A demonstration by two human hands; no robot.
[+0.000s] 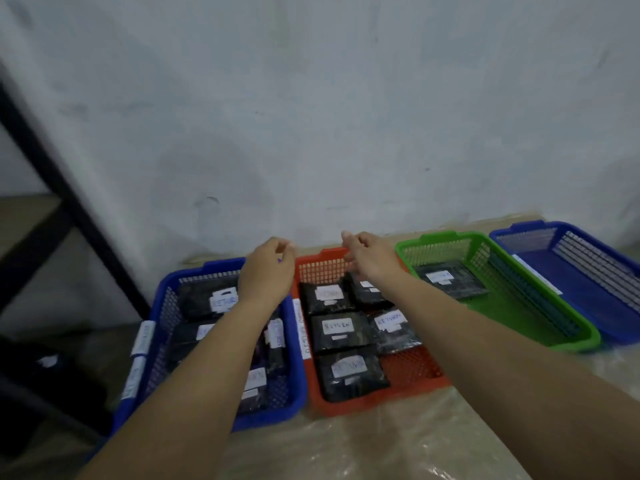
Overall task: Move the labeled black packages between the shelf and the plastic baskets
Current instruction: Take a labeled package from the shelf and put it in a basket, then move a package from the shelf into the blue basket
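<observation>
Head view, listed by size.

Wall [346,116]: pale, fills the upper frame.

Shelf [52,188]: dark frame at far left, well apart from both hands; no packages visible on it.

Bench [363,445]: covered in clear plastic sheet, carries four plastic baskets in a row.

Left blue basket [166,292]: several labeled black packages, partly hidden by the left forearm.

Red basket [412,372]: five black packages with white labels, some reading "RETURN"; front right corner bare.

Green basket [519,306]: one black package [450,280] at the far end.

Right blue basket [588,289]: no package seen.

Left hand [268,268]: above the far end of the left blue basket, fingers loosely curled, holding nothing.

Right hand [372,258]: above the far rim of the red basket, fingers loosely curled, holding nothing.

Key relation: the far right package in the red basket [367,289] lies directly below and just toward the wearer from the right hand's grip, long axis running roughly away from the wearer. The right hand is nearer; a short drop would likely reach it.
</observation>
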